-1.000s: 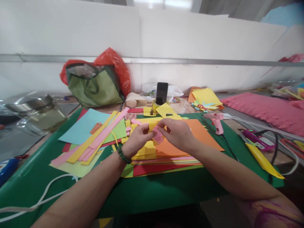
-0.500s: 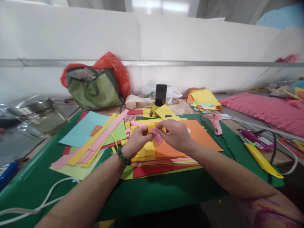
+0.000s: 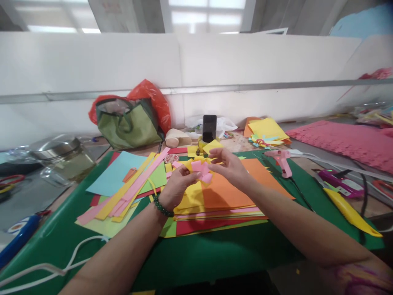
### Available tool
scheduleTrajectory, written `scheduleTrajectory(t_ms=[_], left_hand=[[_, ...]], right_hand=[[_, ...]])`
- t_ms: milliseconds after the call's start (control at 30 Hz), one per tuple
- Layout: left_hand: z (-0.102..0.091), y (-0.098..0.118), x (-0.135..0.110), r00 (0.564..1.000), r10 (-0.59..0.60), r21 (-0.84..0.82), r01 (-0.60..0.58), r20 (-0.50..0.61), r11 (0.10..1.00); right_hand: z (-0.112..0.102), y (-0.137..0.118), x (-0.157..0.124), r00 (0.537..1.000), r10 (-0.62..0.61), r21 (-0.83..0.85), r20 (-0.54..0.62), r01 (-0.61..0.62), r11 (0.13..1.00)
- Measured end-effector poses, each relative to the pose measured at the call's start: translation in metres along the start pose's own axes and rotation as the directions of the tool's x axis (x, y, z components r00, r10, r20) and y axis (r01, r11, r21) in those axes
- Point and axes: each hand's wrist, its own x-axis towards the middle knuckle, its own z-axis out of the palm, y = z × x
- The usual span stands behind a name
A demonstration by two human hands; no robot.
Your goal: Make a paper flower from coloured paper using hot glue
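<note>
My left hand [image 3: 178, 184], with a green bead bracelet at the wrist, pinches a small pink and yellow folded-paper piece [image 3: 201, 169] between thumb and fingers. Its pink loops stick out to the right, some with curled ends. Just right of it is my right hand [image 3: 230, 167], thumb and fingers spread apart; whether a fingertip touches the paper I cannot tell. Under both hands lies a stack of paper sheets, with an orange sheet [image 3: 236, 188] and yellow ones on top.
Left of the stack lie pink and yellow paper strips [image 3: 132, 186] on a light blue sheet [image 3: 112, 172]. A pink glue gun [image 3: 281, 162] and yellow cutter [image 3: 350, 211] rest right. Behind stand a phone [image 3: 209, 128] and green bag [image 3: 127, 127]; a glass jar [image 3: 66, 162] is far left.
My right hand has let go of the pink paper and its fingers have opened. The pink loops now show more fully in my left hand. The view has tilted up slightly.
</note>
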Motion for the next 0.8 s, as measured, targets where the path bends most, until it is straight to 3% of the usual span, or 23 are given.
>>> scheduleTrajectory(t_ms=[100, 267, 367, 467, 567, 800], left_hand=[[0.002, 0.003, 0.0, 0.997, 0.01, -0.001, -0.01, -0.08, 1.0], [0.006, 0.002, 0.0, 0.992, 0.031, -0.023, -0.034, -0.124, 0.999], [0.007, 0.002, -0.002, 0.993, 0.042, 0.033, -0.039, -0.109, 0.999], [0.009, 0.004, -0.005, 0.994, 0.052, 0.145, -0.038, -0.093, 0.989], [0.011, 0.008, -0.007, 0.995, 0.052, 0.185, -0.036, -0.082, 0.982], [0.015, 0.013, -0.01, 0.999, 0.021, 0.177, -0.015, -0.035, 0.984]], right_hand=[[0.0, 0.001, 0.0, 0.999, -0.036, 0.031, -0.041, 0.037, 0.999], [0.006, 0.003, -0.002, 0.993, 0.079, 0.045, 0.088, -0.083, 0.996], [0.007, -0.001, -0.002, 0.987, -0.161, -0.125, -0.026, 0.157, 0.98], [0.001, -0.006, -0.002, 0.895, -0.445, -0.341, -0.02, 0.412, 0.845], [-0.004, -0.005, -0.003, 0.87, -0.487, -0.425, 0.075, 0.47, 0.774], [-0.004, 0.002, -0.002, 0.859, -0.486, -0.462, 0.159, 0.5, 0.732]])
